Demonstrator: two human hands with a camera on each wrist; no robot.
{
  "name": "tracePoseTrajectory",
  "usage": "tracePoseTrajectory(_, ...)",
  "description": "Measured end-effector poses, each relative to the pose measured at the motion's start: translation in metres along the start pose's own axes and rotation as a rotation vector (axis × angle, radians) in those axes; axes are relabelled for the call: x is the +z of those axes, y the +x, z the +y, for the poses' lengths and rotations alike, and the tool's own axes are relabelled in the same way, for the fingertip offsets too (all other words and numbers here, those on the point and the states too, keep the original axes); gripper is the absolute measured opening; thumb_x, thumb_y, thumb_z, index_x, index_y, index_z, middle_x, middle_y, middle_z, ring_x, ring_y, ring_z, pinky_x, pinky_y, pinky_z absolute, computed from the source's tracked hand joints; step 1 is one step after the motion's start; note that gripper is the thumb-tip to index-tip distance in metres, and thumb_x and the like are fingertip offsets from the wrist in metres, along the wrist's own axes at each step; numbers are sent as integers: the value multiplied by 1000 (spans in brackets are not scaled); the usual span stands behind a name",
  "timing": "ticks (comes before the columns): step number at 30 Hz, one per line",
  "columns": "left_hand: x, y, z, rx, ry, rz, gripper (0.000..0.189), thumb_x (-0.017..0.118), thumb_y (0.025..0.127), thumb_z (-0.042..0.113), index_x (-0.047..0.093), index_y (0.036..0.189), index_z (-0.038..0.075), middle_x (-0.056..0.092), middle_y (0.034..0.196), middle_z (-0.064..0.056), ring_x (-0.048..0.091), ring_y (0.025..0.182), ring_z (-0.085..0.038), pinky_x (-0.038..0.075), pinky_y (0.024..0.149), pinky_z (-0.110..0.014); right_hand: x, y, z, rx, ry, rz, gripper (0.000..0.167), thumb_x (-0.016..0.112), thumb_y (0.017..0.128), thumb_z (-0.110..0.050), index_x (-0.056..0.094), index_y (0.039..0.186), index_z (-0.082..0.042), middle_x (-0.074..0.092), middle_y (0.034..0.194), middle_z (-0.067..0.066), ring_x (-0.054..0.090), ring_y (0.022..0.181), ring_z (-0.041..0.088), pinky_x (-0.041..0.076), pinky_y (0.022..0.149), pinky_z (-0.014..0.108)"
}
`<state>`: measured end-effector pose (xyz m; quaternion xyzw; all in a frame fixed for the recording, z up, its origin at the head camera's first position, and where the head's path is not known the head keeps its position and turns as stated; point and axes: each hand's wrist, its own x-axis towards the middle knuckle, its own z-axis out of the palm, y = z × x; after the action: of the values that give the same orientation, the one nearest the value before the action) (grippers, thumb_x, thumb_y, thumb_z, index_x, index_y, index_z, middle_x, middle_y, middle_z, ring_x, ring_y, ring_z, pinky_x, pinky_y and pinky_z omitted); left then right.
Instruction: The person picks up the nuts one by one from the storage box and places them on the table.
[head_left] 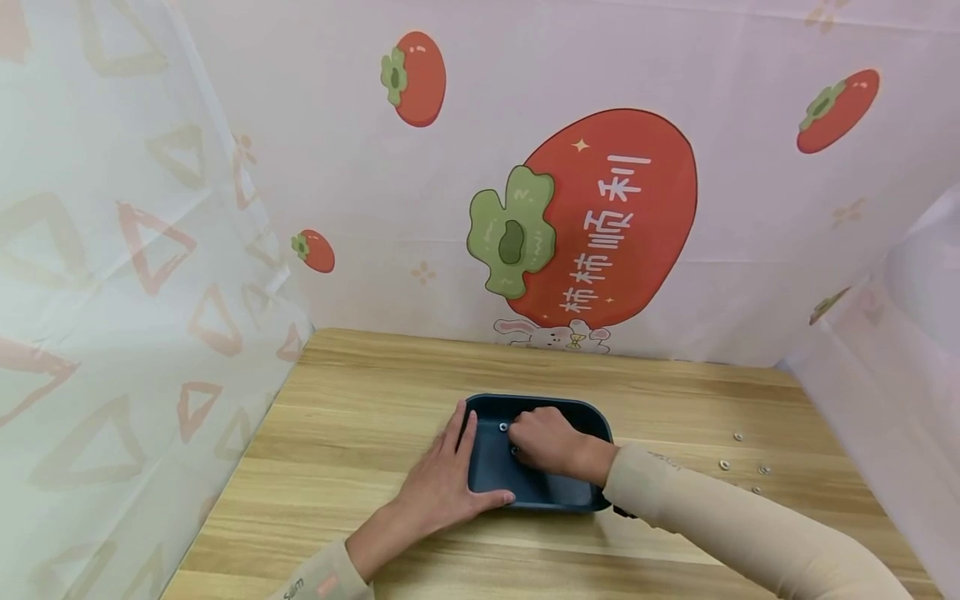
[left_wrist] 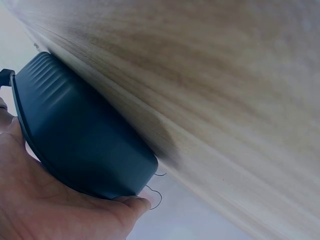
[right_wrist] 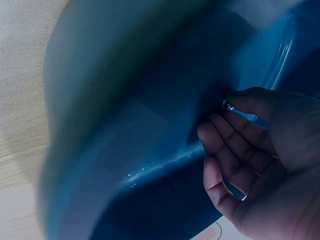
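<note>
A dark blue rectangular tray (head_left: 491, 483) stands on the wooden table. At its left end rests my left hand (head_left: 442, 487), fingers straight along the rim and thumb spread over the near edge; the left wrist view shows this hand (left_wrist: 65, 210) against the tray's outer wall (left_wrist: 85, 130). My right hand (head_left: 551, 442) is inside the tray, low over the floor. In the right wrist view, the thumb and index finger of that hand (right_wrist: 255, 145) pinch a small shiny metal nut (right_wrist: 226, 105). Beside the right hand, a ring-shaped nut (head_left: 503, 427) lies in the tray.
Several small nuts (head_left: 724, 465) lie scattered on the wooden table (head_left: 360, 392) to the right of the tray, beyond my right forearm. Printed cloth (head_left: 360, 167) hangs behind the table and along both sides.
</note>
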<state>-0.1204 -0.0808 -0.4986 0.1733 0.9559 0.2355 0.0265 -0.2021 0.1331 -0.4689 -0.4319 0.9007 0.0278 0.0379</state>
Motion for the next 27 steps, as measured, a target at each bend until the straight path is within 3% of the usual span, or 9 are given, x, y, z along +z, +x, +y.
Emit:
tracePoseTrajectory(16, -1, -1, 0, -2, -4, -5, 126, 62, 83, 87, 21, 169, 5, 5, 178, -14, 29, 158, -40, 41, 119, -56, 4, -1, -2, 19, 17, 32, 23, 75, 99, -18, 71, 77, -12, 44, 55, -7, 45, 47, 5, 39, 47, 19)
tracePoseTrajectory(27, -1, 0, 0, -6, -11, -3, 126, 65, 83, 86, 21, 169, 5, 5, 178, -15, 29, 158, -40, 41, 119, -56, -3, -6, 3, 62, 232, 53, 23, 74, 98, -11, 70, 75, -13, 49, 58, -8, 49, 50, 1, 44, 51, 20)
